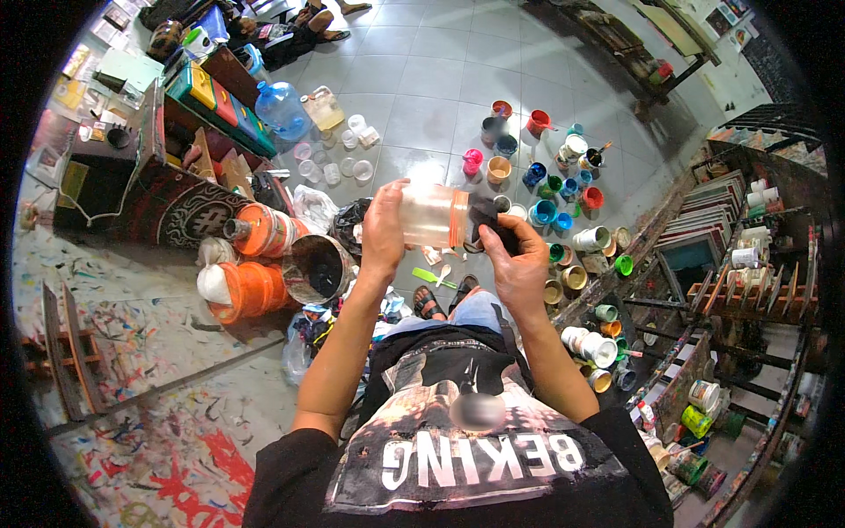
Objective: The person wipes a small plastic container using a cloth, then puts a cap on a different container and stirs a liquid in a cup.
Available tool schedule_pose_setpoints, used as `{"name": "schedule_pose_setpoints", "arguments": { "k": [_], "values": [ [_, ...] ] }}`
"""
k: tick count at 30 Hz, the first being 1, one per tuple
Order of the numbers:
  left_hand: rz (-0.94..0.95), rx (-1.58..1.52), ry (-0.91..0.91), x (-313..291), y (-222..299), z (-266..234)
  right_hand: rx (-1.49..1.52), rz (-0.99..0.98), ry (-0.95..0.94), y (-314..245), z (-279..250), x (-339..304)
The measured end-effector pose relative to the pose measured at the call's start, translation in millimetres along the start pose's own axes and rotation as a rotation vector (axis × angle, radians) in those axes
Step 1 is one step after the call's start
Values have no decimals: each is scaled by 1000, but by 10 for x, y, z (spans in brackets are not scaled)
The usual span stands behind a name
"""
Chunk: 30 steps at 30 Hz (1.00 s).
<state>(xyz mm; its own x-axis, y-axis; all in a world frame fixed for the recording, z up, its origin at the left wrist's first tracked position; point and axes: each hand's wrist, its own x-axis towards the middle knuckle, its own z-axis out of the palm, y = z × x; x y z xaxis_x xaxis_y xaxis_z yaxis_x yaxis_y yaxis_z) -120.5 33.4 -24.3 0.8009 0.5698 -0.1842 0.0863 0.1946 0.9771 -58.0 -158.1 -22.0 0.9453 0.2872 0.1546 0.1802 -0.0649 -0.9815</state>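
A clear plastic jar with an orange rim is held up on its side in front of my body. My left hand is wrapped round its base end. At the rim end, my right hand pinches a dark crumpled cloth against or just beside the opening. How far the cloth reaches inside the jar I cannot tell. A white spoon and a green flat tool lie on the floor below, by my sandalled feet.
Many open paint pots stand on the tiles to the right, beside a rack of framed screens. On the left are orange buckets, a dark-stained bucket, clear cups and a blue water bottle. A person sits far left.
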Motion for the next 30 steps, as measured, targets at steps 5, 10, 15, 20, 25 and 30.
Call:
{"name": "schedule_pose_setpoints", "arguments": {
  "k": [5, 10, 15, 20, 25, 30],
  "values": [
    [9, 10, 40, 1, -19, 18, 16, -122, -117, -141, 40, -8],
    [147, 30, 129, -16, -14, 87, 85, -82, -114, -177, 119, 23],
    [139, 33, 128, -54, 44, 115, 198, 38, -140, -130, 186, 13],
    [131, 26, 132, -85, 71, 121, 136, -15, -60, -91, 226, 15],
    [170, 79, 106, -112, 150, 109, 186, 12, -130, -69, 180, 38],
    [210, 165, 117, -170, 236, 133, 207, 98, -159, -125, 148, 64]
  ]
}}
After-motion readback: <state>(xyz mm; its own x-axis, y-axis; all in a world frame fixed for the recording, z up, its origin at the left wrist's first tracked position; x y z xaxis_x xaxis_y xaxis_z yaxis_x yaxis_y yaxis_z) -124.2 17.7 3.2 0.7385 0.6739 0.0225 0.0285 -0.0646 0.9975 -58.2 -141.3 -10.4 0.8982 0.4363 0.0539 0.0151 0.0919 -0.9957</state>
